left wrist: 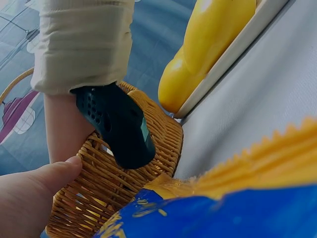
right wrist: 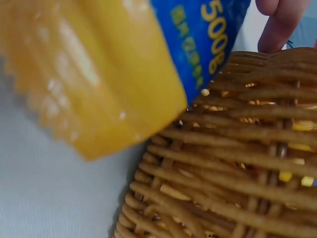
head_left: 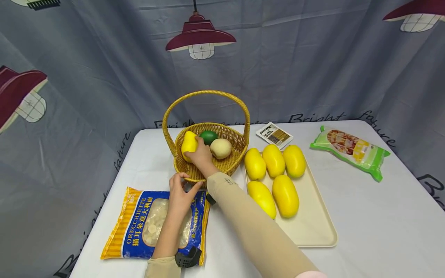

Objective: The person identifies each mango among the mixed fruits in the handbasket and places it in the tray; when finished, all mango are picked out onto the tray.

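Observation:
A wicker basket (head_left: 240, 154) with a tall arched handle stands at the back of the table. My right hand (head_left: 202, 154) reaches inside it and grips a yellow mango (head_left: 189, 143) at the left side. Beside that hand in the basket lie a dark green fruit (head_left: 208, 137) and a pale, potato-like round one (head_left: 221, 148). With the left hand (head_left: 180, 197) I hold the basket's near rim; in the left wrist view its thumb (left wrist: 67, 171) presses the woven wall. Under my left forearm lies a blue and yellow bag of orecchiette (head_left: 139, 227).
Right of the basket, a cream tray (head_left: 313, 227) bears several yellow mangoes (head_left: 286, 196). A small white labelled packet (head_left: 274, 135) lies behind the tray. Farther right is a green-edged food package (head_left: 351, 150). A grey patterned curtain (head_left: 295, 69) hangs behind the table.

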Demonstrator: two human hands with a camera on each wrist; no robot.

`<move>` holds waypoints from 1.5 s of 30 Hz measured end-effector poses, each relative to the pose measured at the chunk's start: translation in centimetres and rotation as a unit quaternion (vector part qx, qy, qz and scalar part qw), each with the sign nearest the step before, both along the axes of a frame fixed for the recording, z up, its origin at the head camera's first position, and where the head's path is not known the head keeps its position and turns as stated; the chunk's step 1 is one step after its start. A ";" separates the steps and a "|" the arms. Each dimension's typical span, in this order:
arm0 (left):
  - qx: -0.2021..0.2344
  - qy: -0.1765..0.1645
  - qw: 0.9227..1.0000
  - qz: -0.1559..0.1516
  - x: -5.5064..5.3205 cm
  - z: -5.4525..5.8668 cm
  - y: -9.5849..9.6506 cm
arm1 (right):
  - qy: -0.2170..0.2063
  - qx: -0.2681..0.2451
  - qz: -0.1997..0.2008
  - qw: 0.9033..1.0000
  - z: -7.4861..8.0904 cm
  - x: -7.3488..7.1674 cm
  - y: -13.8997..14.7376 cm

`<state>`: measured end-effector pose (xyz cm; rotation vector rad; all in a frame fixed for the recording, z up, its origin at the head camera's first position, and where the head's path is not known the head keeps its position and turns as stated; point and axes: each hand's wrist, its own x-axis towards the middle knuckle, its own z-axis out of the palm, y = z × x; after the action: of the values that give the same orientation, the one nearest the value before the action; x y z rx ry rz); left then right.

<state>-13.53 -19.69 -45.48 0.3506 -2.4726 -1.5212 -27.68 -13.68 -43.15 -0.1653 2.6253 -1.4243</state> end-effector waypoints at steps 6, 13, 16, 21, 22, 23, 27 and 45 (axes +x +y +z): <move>0.005 -0.004 1.000 -0.006 0.0 0.2 0.1 | 0.014 -0.014 0.027 0.999 0.6 0.0 1.3; 0.003 -0.018 1.000 -0.008 0.1 0.2 -0.2 | 0.040 -0.030 0.076 0.996 2.2 0.4 3.7; 0.008 -0.021 1.000 -0.007 0.2 0.2 -0.3 | 0.050 -0.040 0.094 0.993 3.1 0.9 5.0; 0.010 -0.027 1.000 -0.006 0.3 0.3 -0.3 | 0.072 -0.047 0.112 0.990 4.6 2.3 7.5; 0.010 -0.026 1.000 -0.008 0.3 0.3 -0.2 | 0.077 -0.046 0.115 0.989 4.9 2.7 8.1; 0.010 -0.026 1.000 -0.008 0.3 0.3 -0.2 | 0.081 -0.042 0.116 0.989 5.2 3.0 8.7; 0.009 -0.025 1.000 -0.006 0.3 0.3 -0.1 | 0.098 -0.041 0.125 0.986 6.1 4.1 11.4; 0.009 -0.031 0.999 -0.006 0.5 0.3 0.1 | 0.106 0.002 0.055 0.993 7.0 10.5 26.5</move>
<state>-13.07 -19.57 -45.20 0.3935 -2.5141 -1.5605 -17.21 12.78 -36.15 -0.4772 2.7350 -1.4357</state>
